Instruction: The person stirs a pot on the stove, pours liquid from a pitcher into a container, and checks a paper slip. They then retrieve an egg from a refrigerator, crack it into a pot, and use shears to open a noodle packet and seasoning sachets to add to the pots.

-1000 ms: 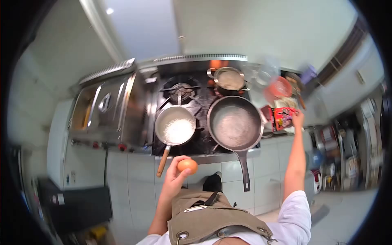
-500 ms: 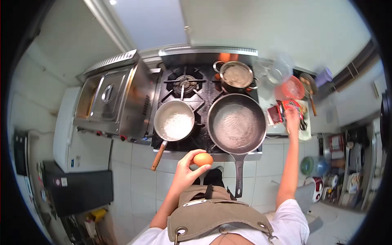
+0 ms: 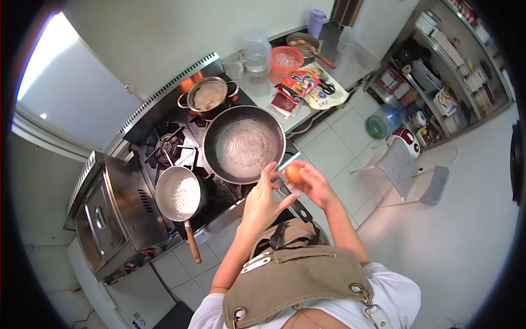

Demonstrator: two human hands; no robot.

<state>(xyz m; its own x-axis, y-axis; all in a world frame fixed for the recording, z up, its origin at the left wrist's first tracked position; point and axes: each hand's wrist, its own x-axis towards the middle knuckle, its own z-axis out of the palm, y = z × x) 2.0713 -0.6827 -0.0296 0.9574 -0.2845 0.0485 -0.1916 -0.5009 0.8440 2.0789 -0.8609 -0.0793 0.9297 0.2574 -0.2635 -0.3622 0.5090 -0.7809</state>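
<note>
The right grip (image 3: 318, 189) grasps a brown egg (image 3: 293, 174), its fingertips and thumb curled around the shell. The egg is raised by the stove's front right corner, in view just beside the handle of the large pan. The left grip (image 3: 262, 205) is released, fingers stretched out and thumb spread toward the egg, above the stove's front edge and partly covering that handle.

The large pan (image 3: 217, 129) stands at the front right corner of the stove (image 3: 219, 194), holding a rippled clear liquid, its dark handle reaching past the front edge. To its left, a saucepan (image 3: 165, 192) stands by the front edge, bright white inside, its wooden handle also extending beyond that edge. A two-handled pot (image 3: 192, 102) sits at the back right corner.

On the metal table (image 3: 350, 61) right of the stove, a red noodle packet (image 3: 298, 83) and a dark red packet (image 3: 285, 103) lie toward the front left corner. Beside them, near the front edge, black scissors (image 3: 327, 89) rest on a pale board (image 3: 337, 98). An orange-red bowl (image 3: 285, 69) stands behind the packets. Farther off, a small pan (image 3: 310, 48) holds more eggs (image 3: 298, 42), near a purple bottle (image 3: 316, 23) at the back edge.
</note>
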